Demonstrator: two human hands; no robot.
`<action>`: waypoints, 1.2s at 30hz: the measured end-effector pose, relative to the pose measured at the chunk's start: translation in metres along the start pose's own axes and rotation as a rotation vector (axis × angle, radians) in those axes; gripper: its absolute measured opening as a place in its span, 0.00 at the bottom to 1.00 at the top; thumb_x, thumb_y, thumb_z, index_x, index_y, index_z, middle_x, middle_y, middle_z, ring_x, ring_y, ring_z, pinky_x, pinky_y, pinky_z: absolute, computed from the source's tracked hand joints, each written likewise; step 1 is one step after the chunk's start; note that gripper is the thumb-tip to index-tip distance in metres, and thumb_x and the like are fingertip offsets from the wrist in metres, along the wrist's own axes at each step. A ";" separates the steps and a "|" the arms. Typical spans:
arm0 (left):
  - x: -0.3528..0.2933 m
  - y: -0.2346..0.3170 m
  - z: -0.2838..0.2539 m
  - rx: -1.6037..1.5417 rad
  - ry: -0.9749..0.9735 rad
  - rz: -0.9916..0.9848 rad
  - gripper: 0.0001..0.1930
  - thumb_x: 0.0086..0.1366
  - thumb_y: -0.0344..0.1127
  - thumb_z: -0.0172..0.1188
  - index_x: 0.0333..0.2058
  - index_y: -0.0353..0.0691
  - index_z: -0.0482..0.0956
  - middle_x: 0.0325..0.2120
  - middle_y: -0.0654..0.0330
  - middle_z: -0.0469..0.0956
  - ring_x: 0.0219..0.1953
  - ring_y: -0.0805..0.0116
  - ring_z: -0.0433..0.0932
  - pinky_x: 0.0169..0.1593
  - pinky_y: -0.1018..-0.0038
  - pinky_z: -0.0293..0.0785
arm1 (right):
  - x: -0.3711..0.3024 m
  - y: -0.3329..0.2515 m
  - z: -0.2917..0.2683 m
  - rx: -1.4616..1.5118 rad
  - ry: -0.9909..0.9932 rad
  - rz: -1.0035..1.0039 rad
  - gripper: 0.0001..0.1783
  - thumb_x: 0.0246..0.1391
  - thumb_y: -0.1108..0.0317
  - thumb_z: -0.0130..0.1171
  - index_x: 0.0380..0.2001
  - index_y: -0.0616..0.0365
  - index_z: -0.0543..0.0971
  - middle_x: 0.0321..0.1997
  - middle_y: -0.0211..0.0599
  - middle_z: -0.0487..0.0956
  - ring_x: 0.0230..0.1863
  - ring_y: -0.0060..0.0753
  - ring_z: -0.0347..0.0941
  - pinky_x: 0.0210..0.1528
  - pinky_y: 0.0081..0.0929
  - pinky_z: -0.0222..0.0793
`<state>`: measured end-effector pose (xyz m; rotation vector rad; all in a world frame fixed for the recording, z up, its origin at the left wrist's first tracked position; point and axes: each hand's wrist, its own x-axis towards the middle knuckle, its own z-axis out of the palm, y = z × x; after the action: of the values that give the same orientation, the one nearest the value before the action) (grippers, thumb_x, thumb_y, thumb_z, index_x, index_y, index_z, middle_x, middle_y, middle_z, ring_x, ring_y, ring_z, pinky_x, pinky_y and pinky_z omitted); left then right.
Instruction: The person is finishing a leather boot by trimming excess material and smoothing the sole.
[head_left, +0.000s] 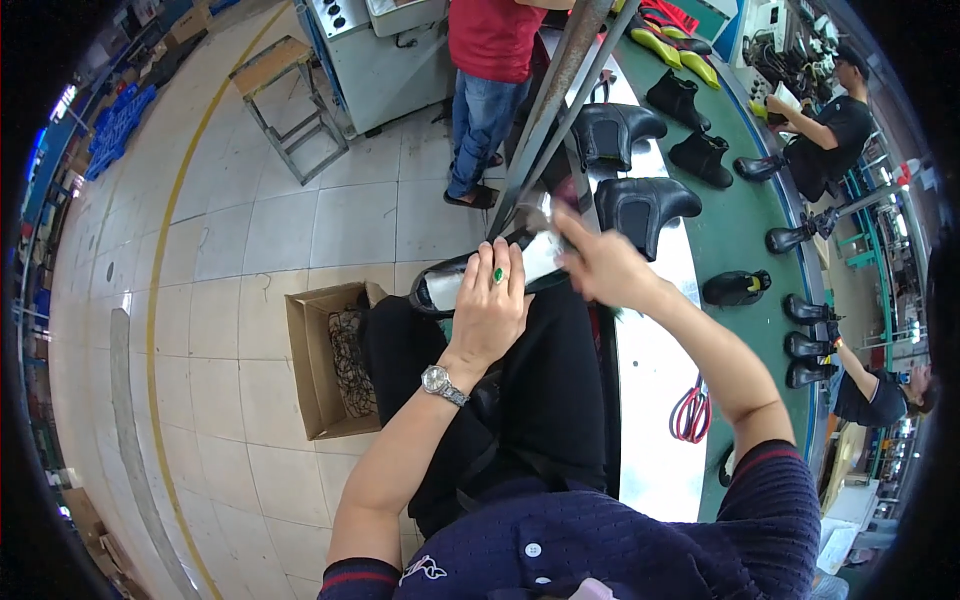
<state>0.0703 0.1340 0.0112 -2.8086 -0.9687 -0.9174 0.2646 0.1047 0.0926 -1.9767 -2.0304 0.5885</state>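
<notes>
A black shoe [437, 289] with a pale, flat sole side up lies across my lap. Over its middle rests my left hand [491, 306], fingers long and close together, holding it; the thumb is hidden. My right hand [612, 268] is closed and blurred by motion, above the shoe's right end. From it extends what looks like a hammer [537, 211], its shiny metal head smeared beside the shoe. The handle is mostly covered by my fingers.
An open cardboard box [306, 372] stands left of my legs. At my right, a metal ledge [655, 470] carries black boots [645, 210] and red-handled scissors [691, 412]. Beyond runs a green conveyor [745, 215] with more footwear. A slanted metal post [548, 110] rises ahead; co-workers stand nearby.
</notes>
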 end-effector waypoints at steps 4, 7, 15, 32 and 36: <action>-0.005 -0.004 0.002 -0.022 0.017 -0.051 0.33 0.52 0.38 0.66 0.55 0.25 0.70 0.54 0.41 0.71 0.57 0.46 0.69 0.61 0.59 0.64 | 0.002 -0.028 -0.033 0.162 -0.145 0.092 0.33 0.60 0.68 0.54 0.68 0.56 0.58 0.18 0.38 0.77 0.17 0.32 0.76 0.28 0.29 0.74; -0.003 -0.001 0.001 -0.016 -0.005 -0.031 0.34 0.54 0.38 0.65 0.55 0.22 0.68 0.55 0.37 0.69 0.57 0.43 0.69 0.63 0.59 0.62 | -0.001 -0.003 -0.004 0.137 0.010 0.052 0.33 0.60 0.69 0.53 0.67 0.55 0.59 0.18 0.38 0.77 0.17 0.30 0.76 0.29 0.29 0.74; 0.003 0.003 -0.003 -0.040 0.012 -0.054 0.32 0.54 0.37 0.65 0.53 0.21 0.69 0.51 0.40 0.70 0.56 0.44 0.69 0.62 0.60 0.63 | -0.001 -0.005 -0.002 0.033 0.012 0.000 0.33 0.59 0.67 0.54 0.67 0.51 0.57 0.22 0.50 0.79 0.24 0.50 0.78 0.33 0.40 0.74; -0.002 0.001 -0.005 -0.043 0.124 -0.040 0.29 0.50 0.34 0.68 0.48 0.24 0.70 0.46 0.43 0.70 0.53 0.44 0.72 0.59 0.57 0.66 | -0.009 -0.051 0.007 -0.173 0.105 -0.068 0.35 0.58 0.68 0.53 0.67 0.51 0.55 0.21 0.55 0.79 0.24 0.56 0.78 0.29 0.47 0.72; 0.015 -0.007 -0.038 -0.178 -0.108 -0.343 0.41 0.41 0.30 0.74 0.54 0.27 0.64 0.46 0.48 0.69 0.51 0.50 0.70 0.57 0.61 0.66 | -0.006 -0.049 0.009 -0.298 -0.075 0.031 0.36 0.57 0.66 0.55 0.67 0.45 0.56 0.22 0.55 0.78 0.28 0.61 0.76 0.34 0.54 0.69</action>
<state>0.0564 0.1398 0.0495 -2.9157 -1.4908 -0.9303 0.2175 0.0975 0.1072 -2.1818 -2.2475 0.3892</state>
